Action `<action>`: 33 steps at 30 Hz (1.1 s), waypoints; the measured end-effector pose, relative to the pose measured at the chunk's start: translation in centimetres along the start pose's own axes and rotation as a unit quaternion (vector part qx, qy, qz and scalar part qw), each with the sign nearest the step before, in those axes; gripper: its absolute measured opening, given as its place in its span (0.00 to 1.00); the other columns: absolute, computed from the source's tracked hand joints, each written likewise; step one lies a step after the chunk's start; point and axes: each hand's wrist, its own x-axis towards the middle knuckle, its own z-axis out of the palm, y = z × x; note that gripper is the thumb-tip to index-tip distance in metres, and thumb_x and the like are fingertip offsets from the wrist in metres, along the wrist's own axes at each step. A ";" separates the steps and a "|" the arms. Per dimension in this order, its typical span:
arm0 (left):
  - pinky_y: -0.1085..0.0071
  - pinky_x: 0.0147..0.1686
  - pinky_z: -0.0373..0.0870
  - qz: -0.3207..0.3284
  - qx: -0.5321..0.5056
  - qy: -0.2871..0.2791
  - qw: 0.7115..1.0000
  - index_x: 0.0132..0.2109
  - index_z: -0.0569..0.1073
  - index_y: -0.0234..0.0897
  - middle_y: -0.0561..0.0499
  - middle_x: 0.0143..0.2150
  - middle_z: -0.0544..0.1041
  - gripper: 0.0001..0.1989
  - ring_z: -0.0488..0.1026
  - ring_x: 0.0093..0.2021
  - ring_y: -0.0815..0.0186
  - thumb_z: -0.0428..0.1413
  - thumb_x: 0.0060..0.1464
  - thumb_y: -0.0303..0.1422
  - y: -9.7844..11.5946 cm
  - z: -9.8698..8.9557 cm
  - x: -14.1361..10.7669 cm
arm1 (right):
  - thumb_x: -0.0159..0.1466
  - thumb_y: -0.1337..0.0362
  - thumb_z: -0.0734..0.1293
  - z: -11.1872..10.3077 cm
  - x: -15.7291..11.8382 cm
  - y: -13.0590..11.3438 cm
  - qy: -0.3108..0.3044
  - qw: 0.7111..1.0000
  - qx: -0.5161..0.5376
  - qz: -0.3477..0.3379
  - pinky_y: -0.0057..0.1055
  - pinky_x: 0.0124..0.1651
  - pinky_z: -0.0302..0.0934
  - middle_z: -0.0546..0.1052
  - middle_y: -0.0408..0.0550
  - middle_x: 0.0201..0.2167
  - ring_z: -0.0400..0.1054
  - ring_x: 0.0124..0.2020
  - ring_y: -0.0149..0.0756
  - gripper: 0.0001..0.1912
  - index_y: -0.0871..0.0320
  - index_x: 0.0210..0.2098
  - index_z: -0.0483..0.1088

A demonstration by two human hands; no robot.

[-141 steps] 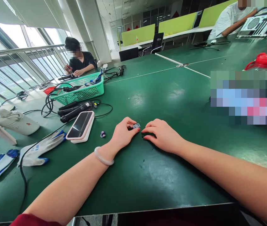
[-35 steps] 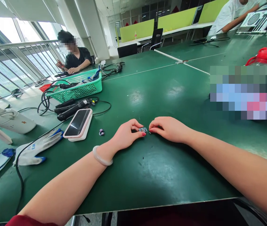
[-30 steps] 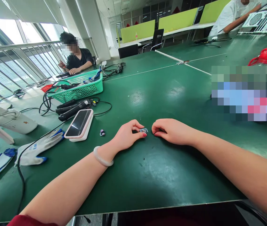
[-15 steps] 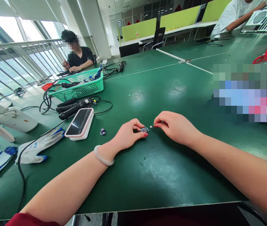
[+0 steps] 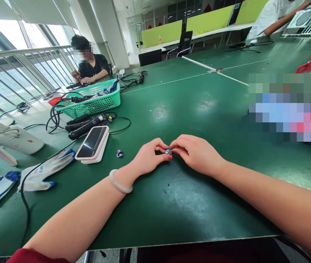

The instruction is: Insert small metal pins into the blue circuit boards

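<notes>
My left hand (image 5: 152,155) pinches a small circuit board (image 5: 168,151) between thumb and fingers, just above the green table (image 5: 150,204). My right hand (image 5: 196,151) meets it from the other side, its fingertips closed at the board's right edge. The little white-tipped piece in those fingertips is now mostly hidden. To the left of my left hand lies a small dark, purplish object (image 5: 119,153), too small to name. A phone in a pink case (image 5: 93,143) rests on a white box beyond it.
Work gloves (image 5: 46,171) and a black cable lie at left, near a white device (image 5: 18,138). Black handheld tools (image 5: 87,125) lie before a green basket (image 5: 92,102) holding cables. One person (image 5: 93,65) sits across the table; another is at far right by a computer case (image 5: 307,22).
My right hand has moved left, bringing the white-tipped piece up against the circuit board. My left hand has stayed in place.
</notes>
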 end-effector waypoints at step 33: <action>0.62 0.41 0.68 -0.057 0.486 0.189 0.851 0.41 0.78 0.36 0.41 0.42 0.76 0.13 0.74 0.40 0.55 0.51 0.53 0.28 -1.6 -6.4 0.6 | 0.63 0.56 0.60 -1.4 -0.1 1.8 0.076 0.992 0.054 0.090 0.29 0.29 0.54 0.71 0.42 0.22 0.61 0.24 0.31 0.15 0.56 0.24 0.69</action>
